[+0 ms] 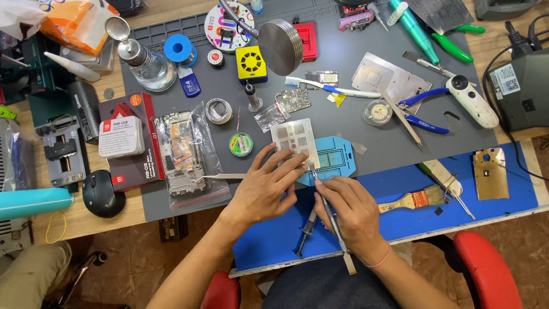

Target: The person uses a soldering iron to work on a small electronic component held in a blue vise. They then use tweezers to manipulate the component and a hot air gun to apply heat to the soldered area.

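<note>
My left hand (266,186) presses its fingertips on a thin square metal stencil sheet (294,140) lying over a light blue plastic holder (337,157). My right hand (351,214) grips a slim metal-handled tool (330,214), tip at the stencil's lower right corner. A black-tipped syringe (306,232) lies on the blue mat (503,206) between my wrists.

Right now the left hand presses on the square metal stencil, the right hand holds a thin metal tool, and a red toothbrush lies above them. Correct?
Not quite. In the head view the toothbrush is blue and white, not red. The left hand does press the stencil, and the right hand holds the tool.
</note>
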